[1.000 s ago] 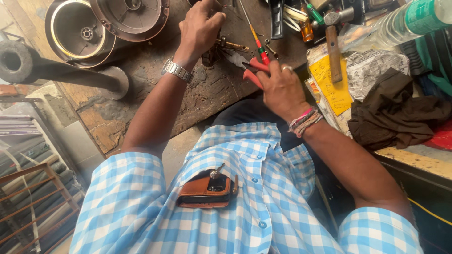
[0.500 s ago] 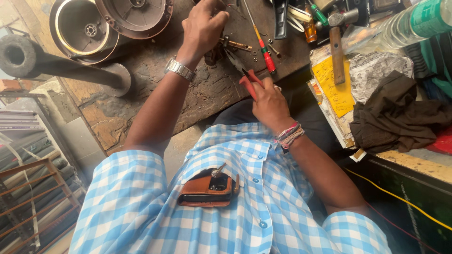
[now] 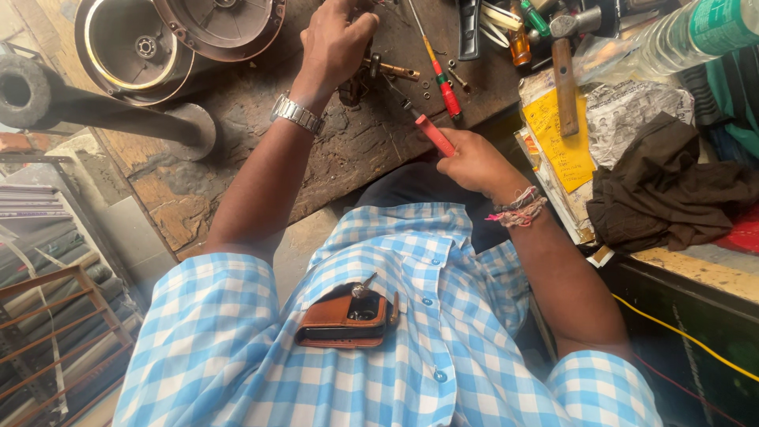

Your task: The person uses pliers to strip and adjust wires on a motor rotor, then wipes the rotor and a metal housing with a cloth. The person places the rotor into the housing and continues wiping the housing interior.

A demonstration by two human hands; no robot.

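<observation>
The right hand (image 3: 473,162) is gripping a red-handled screwdriver (image 3: 433,133), fingers curled tight around the handle, its long axis running up and to the left so the shaft is pointing at a small brass part (image 3: 371,71) on the worn tabletop (image 3: 348,158). The left hand (image 3: 336,43) is nearer, its fingers closing down over that part and steadying it.
</observation>
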